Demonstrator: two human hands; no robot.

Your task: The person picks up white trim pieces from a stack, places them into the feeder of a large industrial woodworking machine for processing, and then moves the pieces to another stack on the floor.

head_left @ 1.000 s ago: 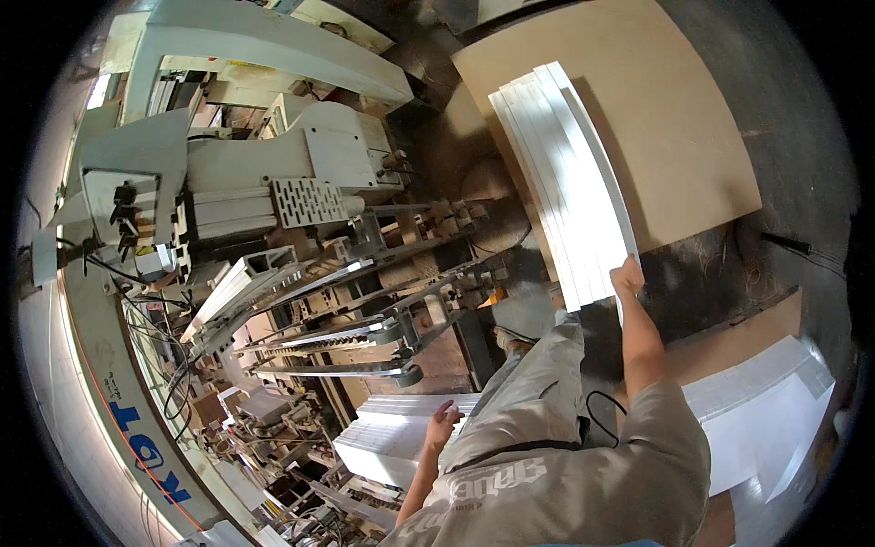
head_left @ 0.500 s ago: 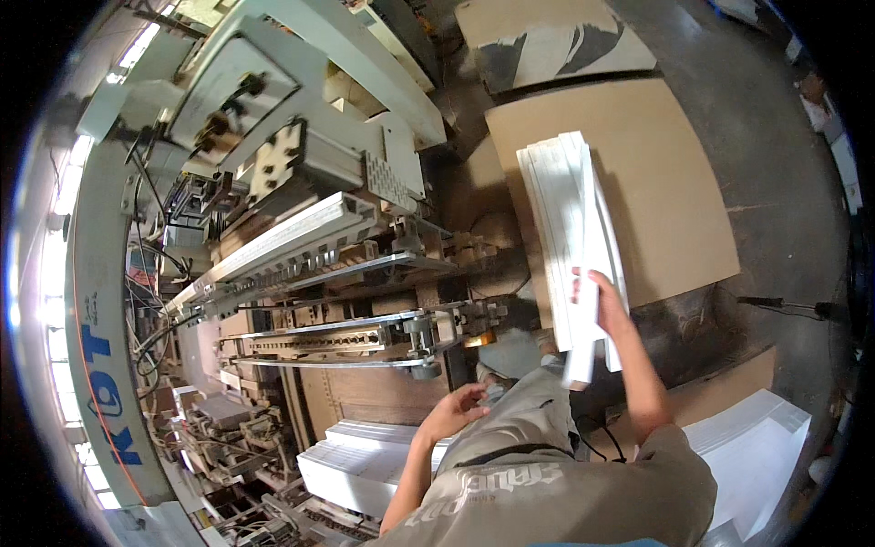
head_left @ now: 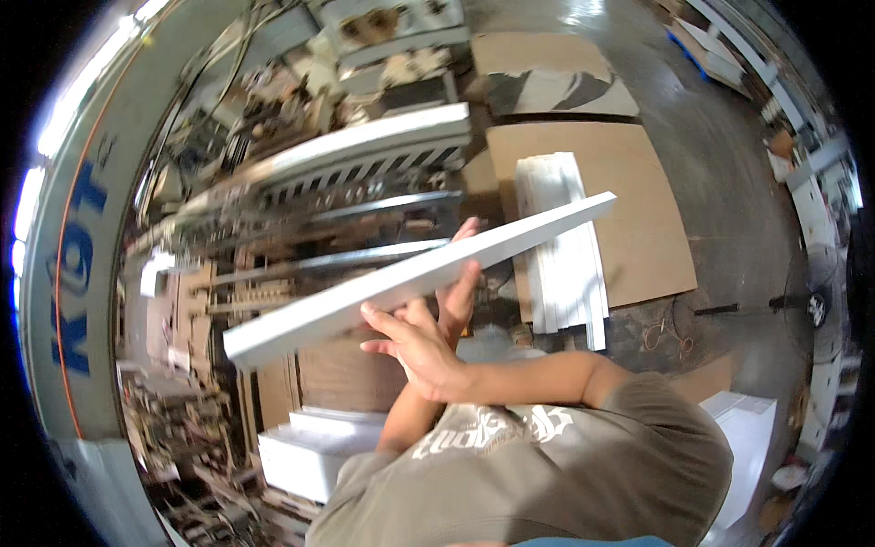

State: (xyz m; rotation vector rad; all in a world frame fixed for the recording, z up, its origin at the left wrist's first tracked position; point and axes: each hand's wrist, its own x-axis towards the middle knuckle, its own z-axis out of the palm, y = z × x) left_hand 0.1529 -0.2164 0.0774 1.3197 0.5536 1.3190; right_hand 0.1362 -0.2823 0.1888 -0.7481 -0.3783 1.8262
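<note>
A long white strip-shaped board (head_left: 428, 273) is held up at a slant across the middle of the view, its right end higher. My left hand (head_left: 458, 287) grips it near mid-length, with fingertips showing beyond its far edge and others at the near edge. My right forearm crosses over the left one. Just left of that grip, my right hand (head_left: 421, 351) has its fingers spread, the tips against the board's near edge. Beyond the board's right half lies a stack of similar white boards (head_left: 561, 283), partly covered by the held one.
The stack rests on a brown cardboard sheet (head_left: 643, 214). Machinery with metal rails (head_left: 383, 205) fills the left side. White stacked pieces (head_left: 314, 451) sit at lower left, and more white sheets (head_left: 743, 438) at lower right. A cable (head_left: 670, 337) lies on the floor.
The board in my right hand has left the stack and swung left to a slanted, near-crosswise position. My left hand has risen from my lap to grip it, and my forearms now cross.
</note>
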